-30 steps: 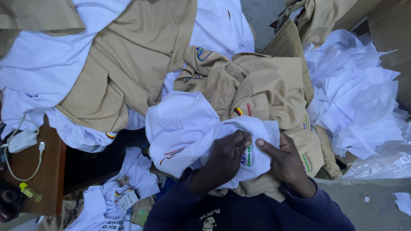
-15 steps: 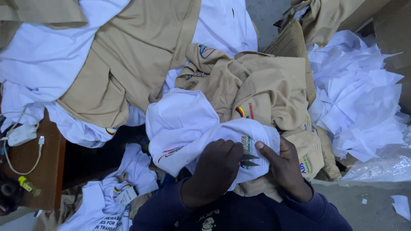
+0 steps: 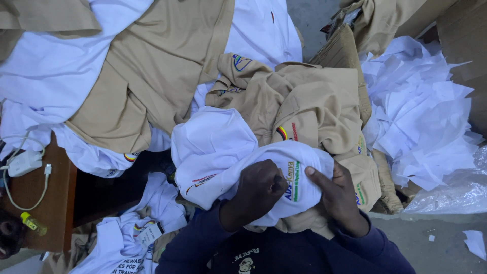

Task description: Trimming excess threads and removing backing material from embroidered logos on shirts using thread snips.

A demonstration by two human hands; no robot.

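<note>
- Head view: left hand [image 3: 258, 190] and right hand [image 3: 337, 195] close together, both clamped on a white shirt [image 3: 228, 152] at 6 o'clock, bunched tight so the embroidered patch [image 3: 290, 180] faces up.
- Tan shirts [image 3: 304, 101] heaped at 12, touching it.
- Paper scraps [image 3: 426, 116] piled at 3.
- Charger [image 3: 23, 163] on the wooden table [image 3: 56, 203] at 9, apart.

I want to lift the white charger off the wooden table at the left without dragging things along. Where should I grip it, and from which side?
Grip the white charger across its blocky body, probably coming down from above. It lies flat on the wooden table, its top face clear. Avoid its cable, which loops loosely over the table and would drag. White shirts crowd its far side, so the near side looks freer.
</note>
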